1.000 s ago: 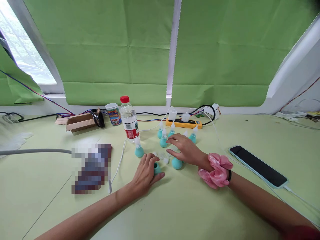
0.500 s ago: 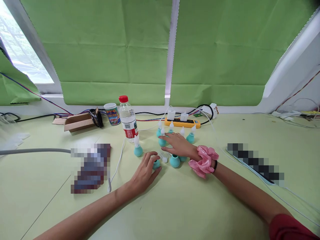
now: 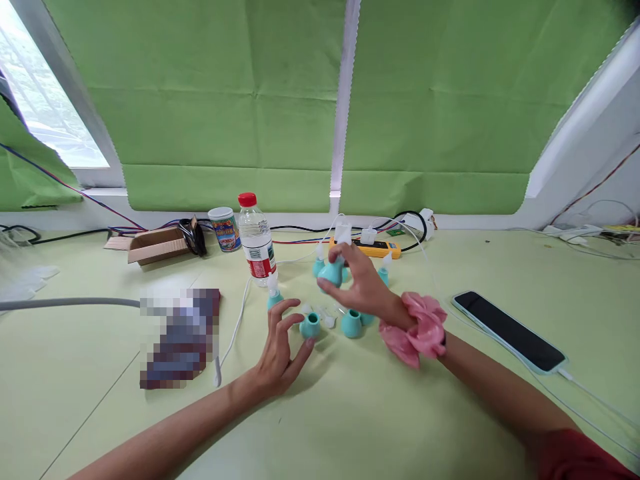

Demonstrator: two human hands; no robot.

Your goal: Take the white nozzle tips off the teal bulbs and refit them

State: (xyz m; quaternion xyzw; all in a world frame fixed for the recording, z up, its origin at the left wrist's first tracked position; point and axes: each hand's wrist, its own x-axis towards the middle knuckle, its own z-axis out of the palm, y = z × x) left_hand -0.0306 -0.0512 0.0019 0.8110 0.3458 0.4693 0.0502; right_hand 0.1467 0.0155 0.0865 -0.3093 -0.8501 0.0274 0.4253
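Note:
My right hand (image 3: 364, 283), with a pink scrunchie (image 3: 414, 327) at the wrist, grips a teal squeeze bulb (image 3: 330, 274) between thumb and fingers. It is raised above the table and tilted; fingers partly cover its upper end. My left hand (image 3: 284, 347) is open, fingers spread beside an uncapped bulb (image 3: 311, 326) whose dark mouth faces up. Another uncapped bulb (image 3: 351, 324) stands to the right. Between them lie clear plastic nozzles (image 3: 328, 317). Bulbs with whitish nozzles stand around: one bulb (image 3: 274, 299) behind my left hand, another (image 3: 319, 267) farther back, others partly hidden by my right hand.
A red-capped water bottle (image 3: 256, 243), a can (image 3: 225, 230) and a cardboard box (image 3: 159, 245) stand at the back. An orange power strip (image 3: 375, 249) with chargers lies behind the bulbs. A phone (image 3: 510, 330) on a cable lies right; a blurred item (image 3: 183, 343) lies left.
My right hand has taken hold of a teal bulb and lifted it from the group. My left hand has drawn back slightly and spread its fingers, uncovering the bulb beside it.

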